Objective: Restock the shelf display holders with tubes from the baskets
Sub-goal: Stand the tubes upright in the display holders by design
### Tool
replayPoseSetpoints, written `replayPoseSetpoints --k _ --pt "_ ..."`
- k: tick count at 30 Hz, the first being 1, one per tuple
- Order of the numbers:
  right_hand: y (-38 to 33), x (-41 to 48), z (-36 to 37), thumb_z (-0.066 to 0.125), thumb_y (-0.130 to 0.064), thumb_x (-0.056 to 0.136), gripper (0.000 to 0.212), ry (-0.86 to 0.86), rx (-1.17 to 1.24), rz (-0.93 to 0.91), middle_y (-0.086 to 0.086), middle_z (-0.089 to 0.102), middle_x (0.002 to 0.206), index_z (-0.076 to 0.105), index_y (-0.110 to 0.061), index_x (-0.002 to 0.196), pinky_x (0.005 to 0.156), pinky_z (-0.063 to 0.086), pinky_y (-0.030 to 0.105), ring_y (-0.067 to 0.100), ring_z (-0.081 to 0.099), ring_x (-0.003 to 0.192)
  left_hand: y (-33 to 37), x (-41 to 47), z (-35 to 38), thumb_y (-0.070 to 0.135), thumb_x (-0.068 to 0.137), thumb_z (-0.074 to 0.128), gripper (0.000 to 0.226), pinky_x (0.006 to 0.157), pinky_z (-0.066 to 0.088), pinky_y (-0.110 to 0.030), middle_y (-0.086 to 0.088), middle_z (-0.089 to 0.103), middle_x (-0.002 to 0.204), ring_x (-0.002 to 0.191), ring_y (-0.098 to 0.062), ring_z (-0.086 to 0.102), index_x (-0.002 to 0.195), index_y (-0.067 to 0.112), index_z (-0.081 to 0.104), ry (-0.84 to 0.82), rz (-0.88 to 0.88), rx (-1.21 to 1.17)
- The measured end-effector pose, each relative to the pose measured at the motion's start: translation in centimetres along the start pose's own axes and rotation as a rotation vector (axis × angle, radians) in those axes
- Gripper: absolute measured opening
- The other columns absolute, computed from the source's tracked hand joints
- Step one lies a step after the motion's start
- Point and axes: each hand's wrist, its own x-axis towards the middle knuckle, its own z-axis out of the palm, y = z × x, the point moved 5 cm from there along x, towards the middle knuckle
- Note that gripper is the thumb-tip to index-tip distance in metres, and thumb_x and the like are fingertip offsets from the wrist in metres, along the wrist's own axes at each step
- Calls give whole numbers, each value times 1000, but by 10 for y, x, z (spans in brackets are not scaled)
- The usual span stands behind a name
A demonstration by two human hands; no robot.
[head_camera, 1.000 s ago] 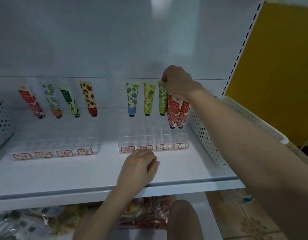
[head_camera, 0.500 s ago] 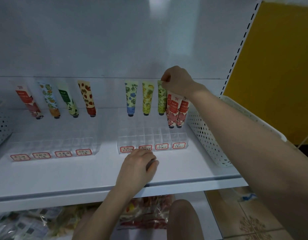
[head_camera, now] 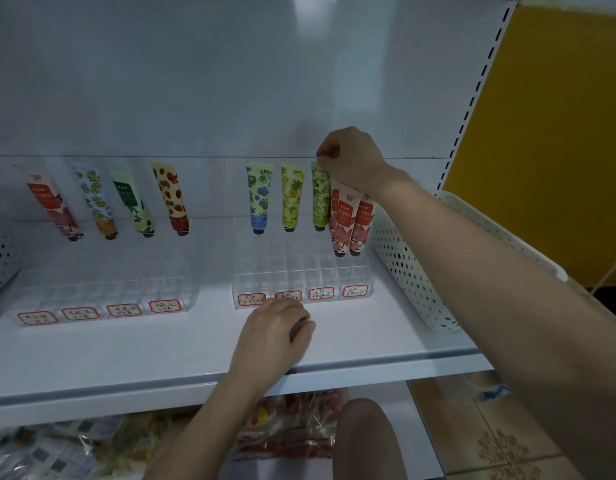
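Gripping two red tubes (head_camera: 350,220) by their crimped top ends, the right hand (head_camera: 353,161) has its fingers curled tight over them; the tubes hang side by side, caps down, touching each other. Their caps sit at the rightmost column of the clear holder (head_camera: 301,275), one row forward of the back row. Whether they are seated in a cell cannot be told. Back row of this holder: blue floral tube (head_camera: 259,195), yellow tube (head_camera: 292,197), green tube (head_camera: 318,202), all upright and leaning slightly back, the green one just beside the held pair. Left hand (head_camera: 275,336) rests knuckles-up on the white shelf (head_camera: 126,351), just in front of the holder's red-bordered labels (head_camera: 322,293); fingers are curled under, with something dark at the thumb, so whether it holds anything cannot be told. A second clear holder (head_camera: 109,292) stands to the left, with four tubes (head_camera: 131,202) in its back row. White perforated basket (head_camera: 410,271) sits at the shelf's right end, near the holder; another basket (head_camera: 0,247) shows at the left edge. Wrapped packets (head_camera: 292,427) lie on the shelf below.
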Motion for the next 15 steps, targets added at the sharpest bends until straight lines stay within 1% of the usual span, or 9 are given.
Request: replayPoseSetpoints --k 2,5,7,10,12,15 --pt "1 -1 0 48 -11 90 22 12 10 -3 5 67 105 67 -11 101 90 50 38 22 61 97 1 0 -1 27 81 51 25 69 48 -20 6 69 76 72 -9 61 73 15 72 0 3 1" --pt "1 -3 -6 47 -10 90 23 78 43 -15 6 67 104 66 -8 101 89 50 37 22 61 97 1 0 0 29 81 45 31 70 48 -20 6 69 76 72 -10 60 73 15 72 5 12 6" --pt "2 -8 -14 47 -9 91 22 135 79 -24 6 67 105 66 -7 102 87 49 31 20 60 98 2 0 0 29 82 45 31 70 48 -20 6 69 76 72 -10 60 73 15 71 0 15 10" --pt "4 -21 -32 47 -10 92 22 201 116 -23 6 67 106 66 -6 104 82 46 22 18 61 98 3 -1 -1 29 83 44 32 70 50 -24 4 69 77 72 -13 60 75 13 71 -9 31 22" --pt "11 -33 -47 48 -10 92 23 218 114 10 6 67 108 66 -7 106 82 45 20 18 61 98 3 0 -1 30 84 43 34 70 50 -25 3 68 77 73 -14 60 75 13 70 -8 40 39" --pt "34 -61 -71 49 -10 92 22 192 100 70 8 67 107 66 -4 105 79 45 20 21 62 97 4 0 1 29 85 44 31 67 51 -27 3 67 76 70 -14 58 73 14 69 -45 20 78"
